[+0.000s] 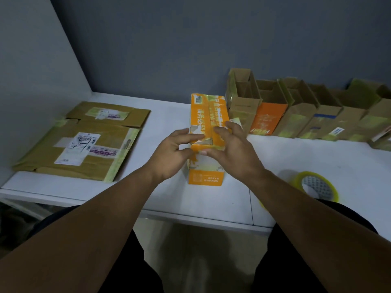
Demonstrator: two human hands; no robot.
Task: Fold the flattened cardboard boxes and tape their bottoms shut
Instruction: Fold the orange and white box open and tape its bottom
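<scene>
Progress: row of folded brown and orange cardboard boxes (306, 115) stands at two o'clock; flattened brown cardboard boxes (84, 142) wait at ten o'clock.
Box: orange printed cardboard box (208, 123), mid-table, flaps closed; taping likely remains.
Hands: left hand (172, 155) and right hand (233, 150) press its near end, fingers spread.
Tape: yellowish clear tape roll (317, 187), four o'clock, untouched.

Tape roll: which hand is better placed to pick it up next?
Right hand, probably. The tape roll lies on the table right of that forearm; the left hand, beyond the orange box, could hold its flaps down.
</scene>
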